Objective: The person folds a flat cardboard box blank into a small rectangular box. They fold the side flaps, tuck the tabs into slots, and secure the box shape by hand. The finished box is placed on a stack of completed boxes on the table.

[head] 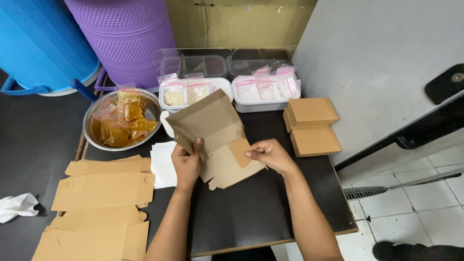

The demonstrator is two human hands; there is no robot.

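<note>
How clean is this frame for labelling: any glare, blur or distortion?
Head view: even, soft light; the kraft box and both hands, left hand and right hand, are sharp; mild sheen on the steel bowl rim; wide-angle bending at the edges; faint shadows.

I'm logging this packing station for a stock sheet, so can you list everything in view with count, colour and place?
half-folded box: one, brown card, held over the table's middle
flat box blanks: several, brown, stacked at the near left
closed boxes: two, brown, stacked at the right
metal bowl: one, silver, far left, holding orange sauce bags
white trays: two, far middle, holding small bags of pale filling
clear lids: two, behind the trays
white paper: a few sheets, beside the blanks
table: one, black
barrels: one blue, one purple, far left
crumpled tissue: one, white, left edge
left hand: grips the box
right hand: pinches a flap
</note>
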